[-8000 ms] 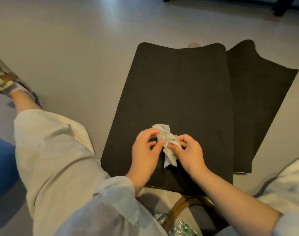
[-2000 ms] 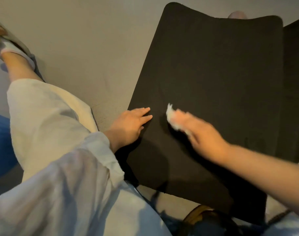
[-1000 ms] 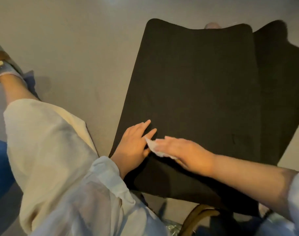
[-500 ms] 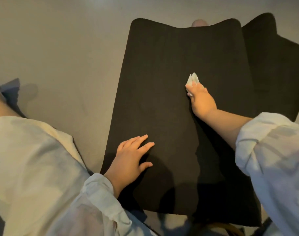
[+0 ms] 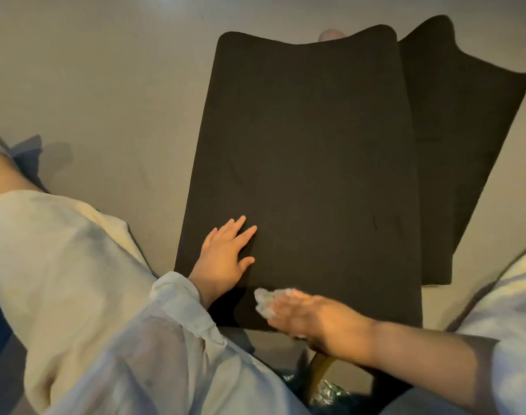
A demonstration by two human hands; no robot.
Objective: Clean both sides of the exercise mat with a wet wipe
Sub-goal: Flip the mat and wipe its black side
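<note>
A black exercise mat lies on the grey floor in front of me, with a second black layer spread out beside it on the right. My left hand rests flat on the mat near its left edge, fingers spread, holding nothing. My right hand is blurred at the mat's near edge, pressing a crumpled white wet wipe against the mat. The wipe sticks out past my fingertips to the left.
My left leg in light trousers stretches along the floor at the left. A toe peeks past the mat's far edge. A brown curved handle and crinkled green plastic sit below my right wrist.
My right hand has swept the wipe from the mat's middle back to its near edge. My left hand has stayed flat on the mat.
</note>
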